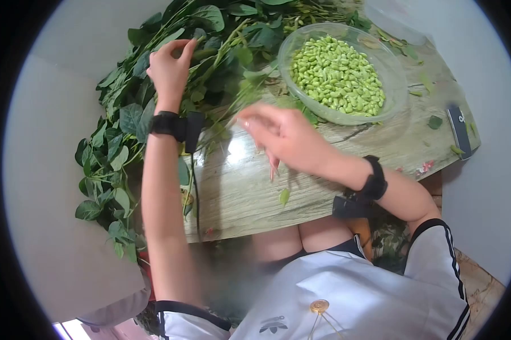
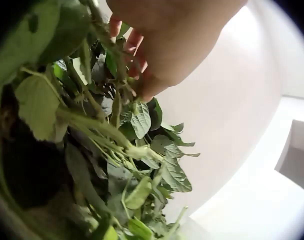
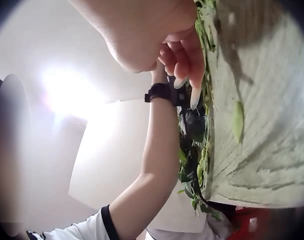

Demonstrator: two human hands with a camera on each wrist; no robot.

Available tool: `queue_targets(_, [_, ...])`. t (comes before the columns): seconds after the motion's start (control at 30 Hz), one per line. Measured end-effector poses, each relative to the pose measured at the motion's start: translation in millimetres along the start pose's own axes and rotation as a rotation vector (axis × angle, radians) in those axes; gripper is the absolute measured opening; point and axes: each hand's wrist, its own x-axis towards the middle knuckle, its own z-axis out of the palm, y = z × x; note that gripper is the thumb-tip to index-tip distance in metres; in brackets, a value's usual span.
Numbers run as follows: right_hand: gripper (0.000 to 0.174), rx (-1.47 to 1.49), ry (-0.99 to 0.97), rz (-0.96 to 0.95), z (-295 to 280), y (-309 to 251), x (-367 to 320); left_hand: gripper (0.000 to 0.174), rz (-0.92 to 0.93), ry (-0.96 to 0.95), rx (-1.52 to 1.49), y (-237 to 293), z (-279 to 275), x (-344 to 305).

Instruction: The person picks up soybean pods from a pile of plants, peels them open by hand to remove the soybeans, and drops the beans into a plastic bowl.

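Note:
My left hand (image 1: 173, 68) is at the heap of leafy bean plants (image 1: 133, 116), thumb and forefinger brought together. Seen from the left wrist, its fingers (image 2: 133, 42) curl about a plant stem (image 2: 108, 42). Over the table, my right hand (image 1: 286, 136) is blurred, with thumb and forefinger close together near some blurred green stems (image 1: 249, 90). From the right wrist its other fingers (image 3: 182, 67) hang loosely bent; I cannot tell whether the hidden fingertips pinch anything. Below this hand, a green pod (image 1: 284, 196) lies on the table. Shelled green beans (image 1: 337, 76) fill much of a clear plastic bowl (image 1: 400, 93).
The wood-patterned table (image 1: 244, 207) ends just before the person's lap. At its right edge lies a dark flat object (image 1: 459, 131) with pale edging. Loose leaves (image 1: 435, 122) and bits of pod are scattered right of the bowl. A pale wall (image 1: 57, 170) stands at left.

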Motion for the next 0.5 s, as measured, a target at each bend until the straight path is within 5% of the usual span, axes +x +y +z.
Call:
queue_targets(0.13, [0.040, -0.104, 0.043, -0.185, -6, -22, 29, 0.017, 0.215, 0.293, -0.029, 15, 0, -28])
queue_targets(0.2, [0.055, -0.062, 0.042, 0.103, -11, -39, 46, 0.009, 0.340, 0.371, -0.058, 20, -2, -36])
queue_targets(0.3, [0.064, 0.093, 0.029, 0.242, -13, -46, 70, 0.012, 0.454, 0.362, -0.055, 34, -16, -52])
queue_targets(0.5, [0.054, 0.299, -0.031, 0.111, 2, -10, 120, 0.019, 0.510, 0.306, -0.031, 33, -28, -69])
